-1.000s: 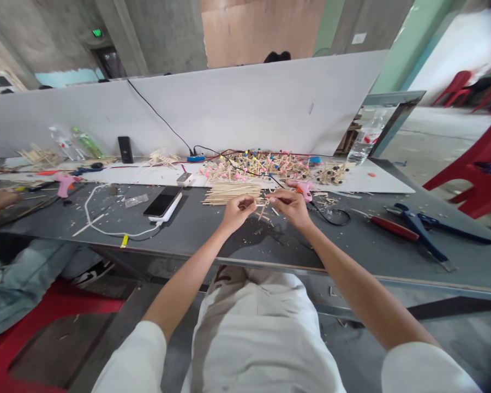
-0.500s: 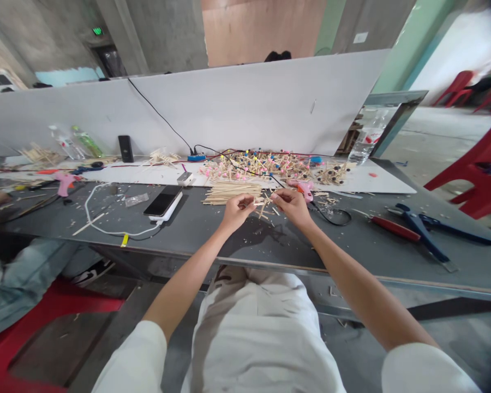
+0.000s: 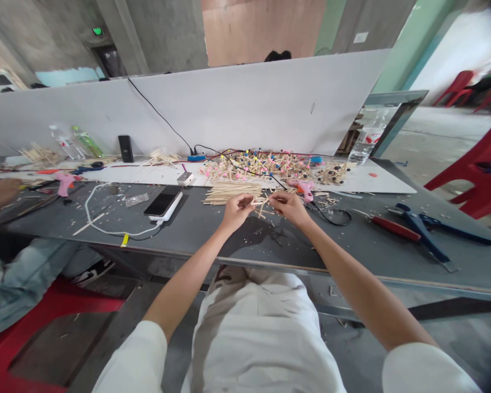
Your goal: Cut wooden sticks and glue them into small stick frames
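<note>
Thin wooden sticks (image 3: 262,207), joined or crossing in a small cluster, show between my two hands above the table's front half. My left hand (image 3: 237,212) pinches a stick end on the cluster's left side. On the right side, my right hand (image 3: 288,206) has its thumb and fingertips closed on another stick of it. How the sticks join is too small to make out. Just behind my left hand lies a bundle of loose wooden sticks (image 3: 225,192). A pink glue gun (image 3: 305,190) lies beyond my right hand, partly behind it.
A heap of sticks with coloured ball ends (image 3: 262,165) lies on a white board. On the left are a phone (image 3: 162,201) and a white cable (image 3: 88,210). Pliers (image 3: 423,232) and a red-handled tool (image 3: 395,228) lie right. A co-worker's hand (image 3: 2,194) is at far left.
My right hand has shifted slightly left, closer to my left hand. The co-worker's hand at far left has moved up and to the right.
</note>
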A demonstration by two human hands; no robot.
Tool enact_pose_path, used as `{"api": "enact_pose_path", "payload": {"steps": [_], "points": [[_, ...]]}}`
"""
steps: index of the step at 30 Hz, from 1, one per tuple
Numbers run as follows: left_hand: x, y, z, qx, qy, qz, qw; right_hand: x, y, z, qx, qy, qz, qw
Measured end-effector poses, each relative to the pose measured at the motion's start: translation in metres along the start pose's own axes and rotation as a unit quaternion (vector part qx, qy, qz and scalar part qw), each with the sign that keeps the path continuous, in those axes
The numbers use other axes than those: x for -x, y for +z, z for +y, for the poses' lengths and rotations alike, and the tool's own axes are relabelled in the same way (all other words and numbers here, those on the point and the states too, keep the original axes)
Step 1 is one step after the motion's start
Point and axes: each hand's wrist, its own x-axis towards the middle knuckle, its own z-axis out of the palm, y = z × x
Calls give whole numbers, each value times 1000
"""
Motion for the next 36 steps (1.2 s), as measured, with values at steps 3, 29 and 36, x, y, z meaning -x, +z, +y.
{"api": "enact_pose_path", "payload": {"steps": [3, 29, 36], "points": [[1, 1, 2, 7, 0, 1, 1000, -3, -3, 2, -60, 16, 64, 996], [-2, 0, 1, 13, -3, 16, 1000, -4, -4, 2, -107, 50, 96, 988], [-2, 1, -4, 44, -32, 10, 998, 2, -1, -4, -120, 64, -44, 990]]}}
